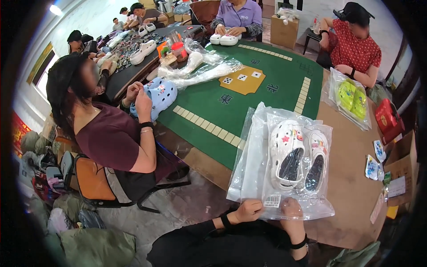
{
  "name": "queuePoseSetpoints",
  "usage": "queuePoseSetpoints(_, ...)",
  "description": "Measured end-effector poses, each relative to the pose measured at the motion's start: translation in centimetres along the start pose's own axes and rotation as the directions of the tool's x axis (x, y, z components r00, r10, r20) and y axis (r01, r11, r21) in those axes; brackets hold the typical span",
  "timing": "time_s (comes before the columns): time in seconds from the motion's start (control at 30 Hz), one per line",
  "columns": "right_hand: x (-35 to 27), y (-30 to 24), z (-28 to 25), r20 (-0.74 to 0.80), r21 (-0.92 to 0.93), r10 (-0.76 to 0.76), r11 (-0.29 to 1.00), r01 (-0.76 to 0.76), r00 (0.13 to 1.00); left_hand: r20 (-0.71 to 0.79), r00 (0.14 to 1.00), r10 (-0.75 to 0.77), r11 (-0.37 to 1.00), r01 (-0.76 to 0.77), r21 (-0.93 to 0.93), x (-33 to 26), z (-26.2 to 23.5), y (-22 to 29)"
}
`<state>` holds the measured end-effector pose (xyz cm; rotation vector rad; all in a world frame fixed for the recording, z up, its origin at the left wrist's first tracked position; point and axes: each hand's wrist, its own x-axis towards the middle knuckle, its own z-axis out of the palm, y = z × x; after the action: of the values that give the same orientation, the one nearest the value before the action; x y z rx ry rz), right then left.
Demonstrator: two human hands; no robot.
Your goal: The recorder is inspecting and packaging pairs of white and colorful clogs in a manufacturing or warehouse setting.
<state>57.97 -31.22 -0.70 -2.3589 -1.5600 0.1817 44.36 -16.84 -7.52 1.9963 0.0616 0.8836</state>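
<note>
A clear plastic bag [327, 205] lies on the near part of the table, holding a pair of white clogs [284, 153] with colourful charms and dark insoles. My left hand [249, 210] is closed at the bag's near left edge, pinching the plastic. Beside a barcode label [272, 201], my right hand [292, 209] is curled at the bag's near edge, partly behind clear film. More clear and white bags [244, 178] lie under and left of the clogs.
A green game-table top [200, 153] shows printed tiles and dice. To the left, a seated person handles a blue clog [161, 95]. Bagged yellow-green clogs [352, 99] and a red box [388, 119] are at right. Across the table, a person holds white clogs [224, 40].
</note>
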Motion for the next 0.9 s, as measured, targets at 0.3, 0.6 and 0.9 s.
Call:
queuePoseSetpoints(0.3,1.1,0.3,0.1,0.129,0.058,-0.029,0.998,0.022,0.991,0.027,0.999,-0.02,0.999,0.02,0.034,-0.5,-0.1,-0.2)
queuePoseSetpoints(0.6,1.3,-0.4,1.0,-0.061,0.155,-0.077,0.984,0.085,0.995,0.07,0.998,-0.007,1.0,0.008,-0.005,-0.6,0.2,-0.5)
queuePoseSetpoints(0.9,1.3,-0.2,1.2,-0.021,0.16,-0.048,0.986,0.05,0.999,0.058,0.997,-0.051,0.998,0.048,0.047,-0.9,0.2,-0.4)
